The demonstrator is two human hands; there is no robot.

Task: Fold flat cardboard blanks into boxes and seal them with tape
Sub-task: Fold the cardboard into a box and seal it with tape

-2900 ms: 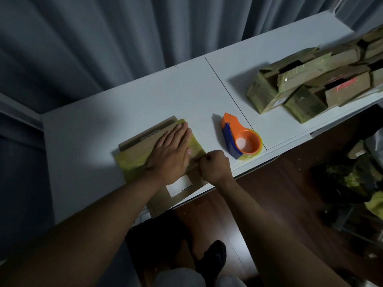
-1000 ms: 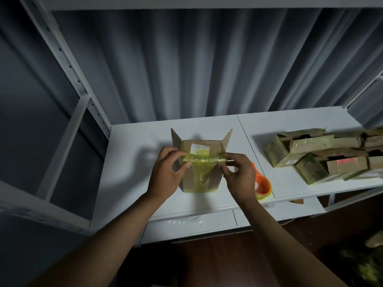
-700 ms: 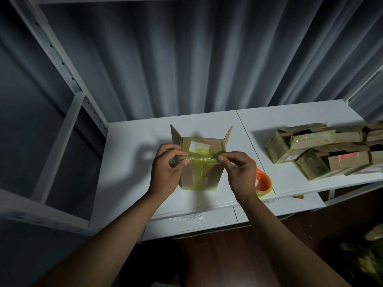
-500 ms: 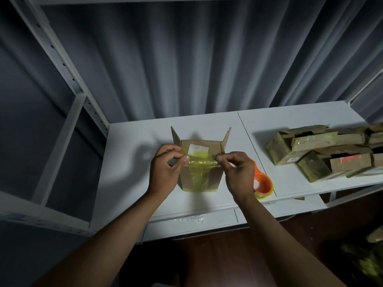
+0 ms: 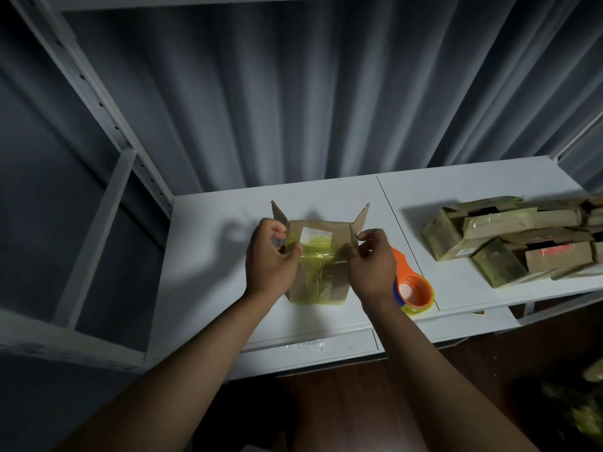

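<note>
Left hand [image 5: 269, 256] and right hand [image 5: 370, 259] pinch the box [image 5: 321, 252] sides on the bench [image 5: 208, 272], mid-forming; probably next, folding the raised flaps shut.

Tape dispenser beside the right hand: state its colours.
Orange body with a blue part, on the tape dispenser; only the head view shows it.

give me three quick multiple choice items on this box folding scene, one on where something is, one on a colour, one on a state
1. Where is the tape dispenser?
A. right of the box
B. left of the box
C. on the floor

2. What colour is the dispenser's body?
A. green
B. orange
C. white

3. How are the box's side flaps?
A. taped shut
B. torn off
C. standing open

Answers: 1 A, it lies behind the right hand on the table. 2 B, its ring shows orange. 3 C, both flaps stick up while the left hand and the right hand hold the box.
</note>
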